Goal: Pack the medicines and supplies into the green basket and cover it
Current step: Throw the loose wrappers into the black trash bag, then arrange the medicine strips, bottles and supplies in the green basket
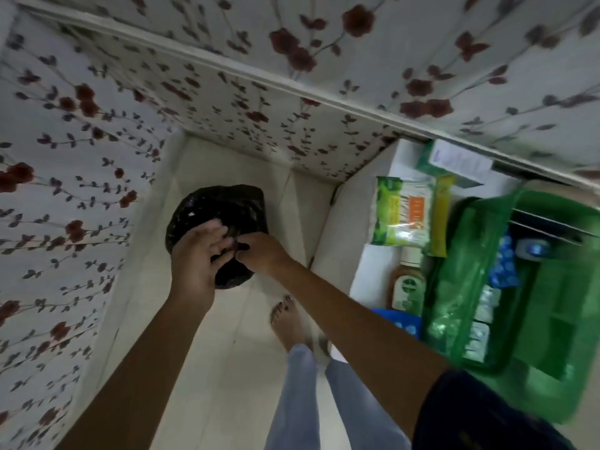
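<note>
Both hands out over the pale floor, away from the bench at right. Left hand and right hand meeting on a black plastic bag, fingers curled into its crumpled top; pinched closed on the plastic, as far as visible, with the fingertips partly hidden in the folds. Bag contents not discernible. Floral-papered walls closing in on the left and ahead. A bare foot and grey trouser legs below the arms.

On the bench: green basket near the right edge, holding blister packs and a blue patterned packet. Just beside the basket's left side, a green-and-white pouch, a yellow strip, a brown bottle. A pale box farther back by the wall. Right forearm crossing in front of the basket's near corner.
</note>
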